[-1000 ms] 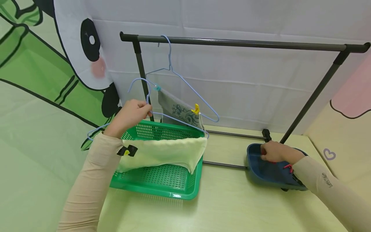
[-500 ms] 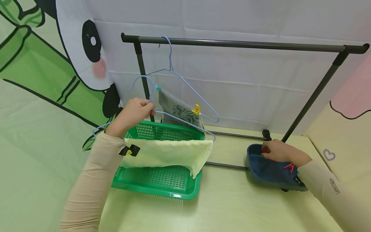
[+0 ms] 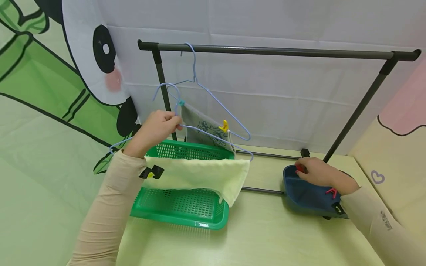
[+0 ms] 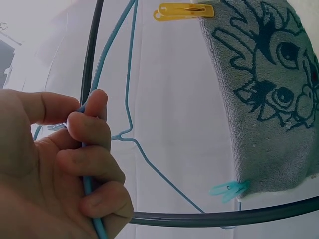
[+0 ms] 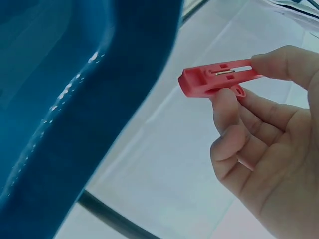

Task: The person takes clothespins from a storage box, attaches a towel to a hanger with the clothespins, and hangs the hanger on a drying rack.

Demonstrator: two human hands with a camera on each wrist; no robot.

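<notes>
L hand (image 3: 154,131), 9 o'clock, curled round thin blue wire hanger (image 3: 217,139) w/ pale-yellow cloth (image 3: 199,173) along its bottom bar, over green perforated plastic basket (image 3: 169,218). R hand (image 3: 319,173), 4 o'clock, half-curled, pinches 1 red plastic clip (image 5: 214,78) near 11 o'clock rim of dark-blue plastic tub (image 3: 301,201).

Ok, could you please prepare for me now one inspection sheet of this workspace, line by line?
Surface: pale yellow tabletop, bearing green basket, dark-blue basin and dark rack.
Job's things: blue hanger with pale yellow cloth hanging from it; grey towel pegged to another hanger on the rack with yellow clothespin and teal clothespin; loose red clothespin in the basin.
Clutter: small dark item at the basin's right, too unclear to name.
Hands: left hand grips the blue hanger; right hand pinches a second red clothespin.
Cables: nothing seen.
Surroundings: white cloth backdrop, printed cartoon at left.
</notes>
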